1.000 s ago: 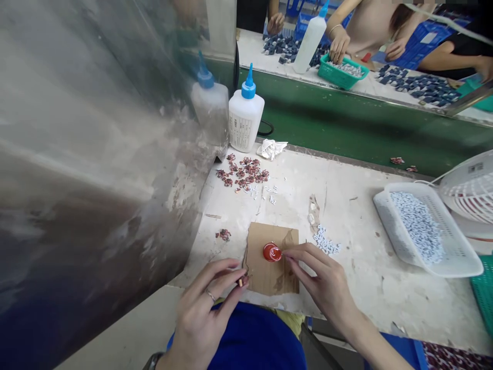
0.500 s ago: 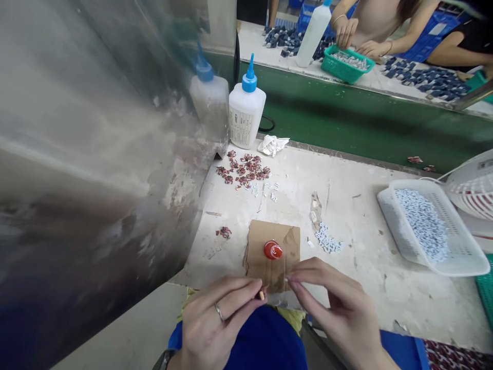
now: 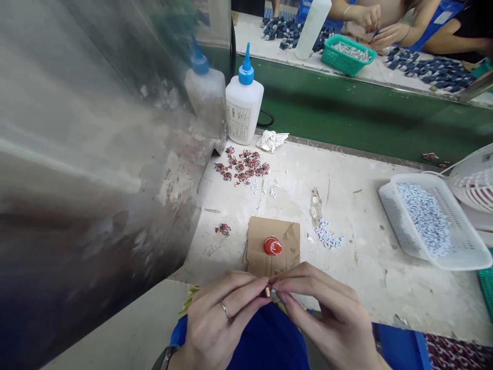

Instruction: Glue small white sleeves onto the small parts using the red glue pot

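the left hand (image 3: 225,321) pinches a tiny tan stick (image 3: 267,292), and the right hand (image 3: 327,308) pinches a small pale bit (image 3: 275,295) right by it; keep both steady. past the grip, a red cap (image 3: 272,246) sits on brown card (image 3: 257,252), then a glue bottle (image 3: 243,105).

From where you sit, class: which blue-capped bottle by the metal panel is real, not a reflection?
The right-hand white bottle, standing on the bench with a sharp printed label; the left one is its hazy reflection.
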Available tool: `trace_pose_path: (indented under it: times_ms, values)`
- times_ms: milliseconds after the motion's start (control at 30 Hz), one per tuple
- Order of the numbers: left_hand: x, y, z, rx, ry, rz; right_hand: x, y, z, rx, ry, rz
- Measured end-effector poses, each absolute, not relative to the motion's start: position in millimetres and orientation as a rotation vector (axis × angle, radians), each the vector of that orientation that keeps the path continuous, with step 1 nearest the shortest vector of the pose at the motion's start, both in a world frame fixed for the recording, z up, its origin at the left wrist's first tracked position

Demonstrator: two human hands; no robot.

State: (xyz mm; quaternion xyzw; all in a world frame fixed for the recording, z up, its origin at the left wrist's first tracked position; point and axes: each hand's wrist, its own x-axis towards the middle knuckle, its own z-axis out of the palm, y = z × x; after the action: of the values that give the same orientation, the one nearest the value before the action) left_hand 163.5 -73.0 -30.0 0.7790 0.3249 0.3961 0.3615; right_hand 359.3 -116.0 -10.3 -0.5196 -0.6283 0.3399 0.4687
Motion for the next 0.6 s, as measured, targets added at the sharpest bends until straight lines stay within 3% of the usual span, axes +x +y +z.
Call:
trace_pose_path:
  times_ms: [300, 600]
  values:
    - [166.7, -71.9, -28.0, 1.995, 0.824, 1.048, 365.8, -131.1, -8.4, -1.265, -1.944, 0.462]
    - [182.5, -73.2, -25.6, 2.011, 0.948, 1.066, 374.3, -117.3, -7.2, -1.315, -1.636, 0.880]
